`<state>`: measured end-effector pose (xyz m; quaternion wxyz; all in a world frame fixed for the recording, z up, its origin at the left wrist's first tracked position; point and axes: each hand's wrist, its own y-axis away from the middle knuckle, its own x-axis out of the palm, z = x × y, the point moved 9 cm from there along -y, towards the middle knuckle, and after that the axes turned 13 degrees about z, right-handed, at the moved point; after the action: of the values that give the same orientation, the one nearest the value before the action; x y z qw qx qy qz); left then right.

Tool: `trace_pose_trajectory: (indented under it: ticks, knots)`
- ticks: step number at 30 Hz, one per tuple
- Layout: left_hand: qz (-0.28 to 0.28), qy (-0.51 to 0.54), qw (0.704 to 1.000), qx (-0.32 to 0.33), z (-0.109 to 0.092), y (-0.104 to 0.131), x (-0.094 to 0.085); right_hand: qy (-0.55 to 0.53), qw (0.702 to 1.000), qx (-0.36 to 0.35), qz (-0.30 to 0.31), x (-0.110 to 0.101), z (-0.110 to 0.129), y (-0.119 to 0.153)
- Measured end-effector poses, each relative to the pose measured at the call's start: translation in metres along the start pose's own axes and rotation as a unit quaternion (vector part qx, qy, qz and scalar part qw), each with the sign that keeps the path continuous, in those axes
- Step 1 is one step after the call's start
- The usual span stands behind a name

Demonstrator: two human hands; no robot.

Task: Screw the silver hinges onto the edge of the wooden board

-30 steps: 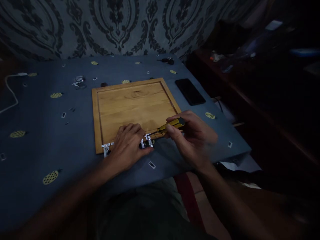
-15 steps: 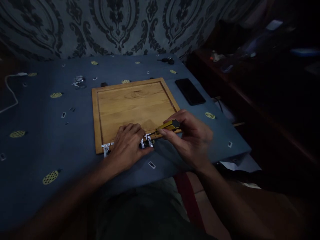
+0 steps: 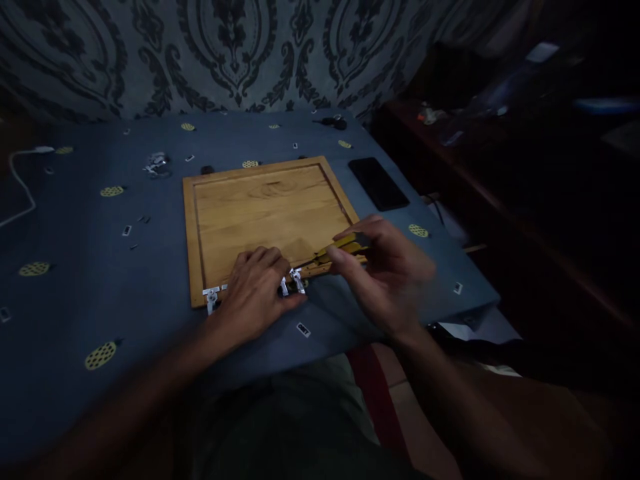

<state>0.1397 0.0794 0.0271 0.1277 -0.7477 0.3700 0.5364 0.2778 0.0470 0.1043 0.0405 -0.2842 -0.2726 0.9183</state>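
A framed wooden panel (image 3: 265, 213) lies flat, its near edge under my hands. My left hand (image 3: 255, 283) presses down on that edge, fingers bent over the wood and thumb stretched along the front, gripping a shiny metal hinge (image 3: 299, 280) partly hidden by the fingers. Between the thumb and fingers of my right hand (image 3: 385, 273) is a screwdriver (image 3: 340, 248) with a yellow and black handle. Its shaft points left and down, and the tip is at the hinge. Another metal hinge (image 3: 211, 297) sits on the panel's near left corner.
A blue patterned cloth (image 3: 150, 287) covers the table. Beyond the panel's left corner lies a small heap of metal parts (image 3: 157, 163), with tiny screws (image 3: 144, 219) closer in. A black phone (image 3: 379, 183) rests right of the panel, and a white cable (image 3: 23, 175) at far left.
My right hand has shifted slightly right and turned on the screwdriver's handle. My left hand, the hinges and the panel stay in place.
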Motion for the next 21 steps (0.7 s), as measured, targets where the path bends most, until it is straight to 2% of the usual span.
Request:
trace_pose_trajectory:
  ticks: [4, 9, 13, 21]
  knots:
    - [-0.002, 0.0, 1.0, 0.007, 0.0, 0.0, 0.0, 0.007, 0.999, -0.009, -0.044, -0.015, 0.003, 0.006]
    - [-0.009, 0.001, 1.0, 0.01, 0.001, 0.001, 0.001, 0.007, 1.0, 0.015, -0.017, -0.009, -0.001, 0.007]
    - [-0.012, 0.001, 1.0, 0.006, 0.001, 0.001, 0.001, 0.005, 1.0, -0.002, 0.004, -0.002, -0.001, 0.006]
    - [-0.012, 0.0, 1.0, 0.002, 0.0, 0.0, -0.001, 0.001, 1.0, 0.01, -0.01, -0.006, -0.005, 0.009]
